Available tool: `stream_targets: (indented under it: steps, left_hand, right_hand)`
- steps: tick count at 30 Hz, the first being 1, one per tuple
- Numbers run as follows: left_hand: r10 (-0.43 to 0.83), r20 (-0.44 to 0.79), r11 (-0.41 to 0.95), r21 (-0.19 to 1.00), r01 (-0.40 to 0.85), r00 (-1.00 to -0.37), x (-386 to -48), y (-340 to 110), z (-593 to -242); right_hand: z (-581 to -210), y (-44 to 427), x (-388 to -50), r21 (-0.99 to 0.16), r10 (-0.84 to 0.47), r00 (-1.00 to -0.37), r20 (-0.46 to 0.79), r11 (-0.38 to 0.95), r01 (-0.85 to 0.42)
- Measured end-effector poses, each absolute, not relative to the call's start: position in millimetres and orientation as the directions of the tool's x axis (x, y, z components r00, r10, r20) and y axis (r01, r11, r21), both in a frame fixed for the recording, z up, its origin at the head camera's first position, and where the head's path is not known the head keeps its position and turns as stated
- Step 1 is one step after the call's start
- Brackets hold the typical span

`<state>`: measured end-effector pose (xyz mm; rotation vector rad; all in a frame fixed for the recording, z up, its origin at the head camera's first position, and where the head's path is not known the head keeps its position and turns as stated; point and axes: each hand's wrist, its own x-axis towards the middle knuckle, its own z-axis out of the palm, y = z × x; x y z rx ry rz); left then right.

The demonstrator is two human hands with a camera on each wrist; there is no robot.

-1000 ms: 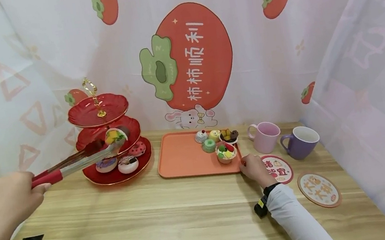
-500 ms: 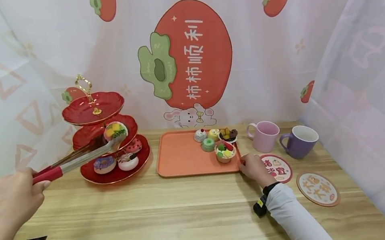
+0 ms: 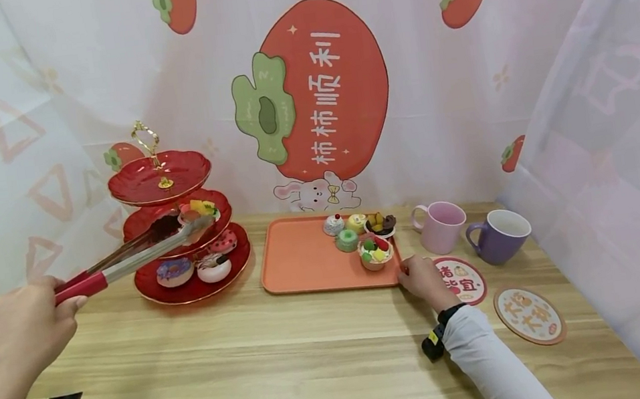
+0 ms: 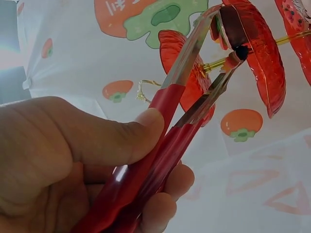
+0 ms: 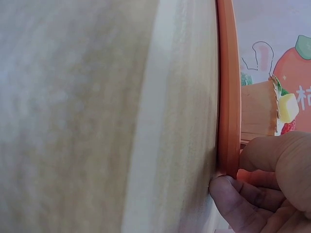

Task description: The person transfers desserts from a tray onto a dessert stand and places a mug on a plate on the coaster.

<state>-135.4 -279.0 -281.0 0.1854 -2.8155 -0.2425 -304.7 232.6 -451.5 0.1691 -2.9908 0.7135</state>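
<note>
Left hand: the person's left hand [image 3: 18, 350] grips the red handles of a pair of metal tongs [image 3: 122, 268], thumb on one side and fingers curled round the other.
Tongs: they reach toward the right and away from the person, their tips at a fruit tart [image 3: 197, 209] topped with yellow and green pieces.
Tart in the tongs: it is at the middle plate [image 3: 136, 225] of a red, gold-rimmed three-tier stand [image 3: 135, 182]; whether its base touches the plate cannot be told.
Bottom plate: a purple-iced doughnut [image 3: 174, 272], a white doughnut [image 3: 214, 269] and a pink doughnut [image 3: 224, 242] sit close together.
Right hand: the right hand [image 3: 424, 281] pinches the near right corner of an orange tray [image 3: 297, 260], thumb and fingers on either side of the rim.
Tray: five small sweets gather at its right end: a white cake [image 3: 333, 226] with a red top, a yellow cake [image 3: 356, 224], a green ring [image 3: 347, 241], a dark-topped tart [image 3: 381, 226] and a second fruit tart [image 3: 376, 255].
Right of the tray: a pink mug [image 3: 445, 227], a purple mug [image 3: 498, 239] and two round coasters [image 3: 530, 316] rest on the wooden table [image 3: 257, 369].
Backdrop: white cloth [image 3: 429, 104] printed with red-orange persimmons and a rabbit.
</note>
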Motion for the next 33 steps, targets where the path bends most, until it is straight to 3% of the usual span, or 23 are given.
stream_targets:
  steps: [13,28,33]
  left_hand:
    - [-0.166,0.237,0.973,0.2,-0.119,-0.957,-132.2,-283.3,-282.5]
    - [-0.195,0.316,0.959,0.259,-0.113,-0.928,-123.4,-288.1,-292.4]
    - [-0.164,0.329,0.95,0.306,-0.059,-0.93,-118.5,-293.3,-298.6]
  right_hand:
    - [-451.1,232.5,-304.5,-0.442,-0.098,-0.991,0.096,0.887,-0.131]
    - [-450.0,231.9,-302.9,-0.433,-0.103,-0.989,0.105,0.891,-0.139]
    - [-449.8,231.9,-303.2,-0.436,-0.103,-0.989,0.104,0.889,-0.139]
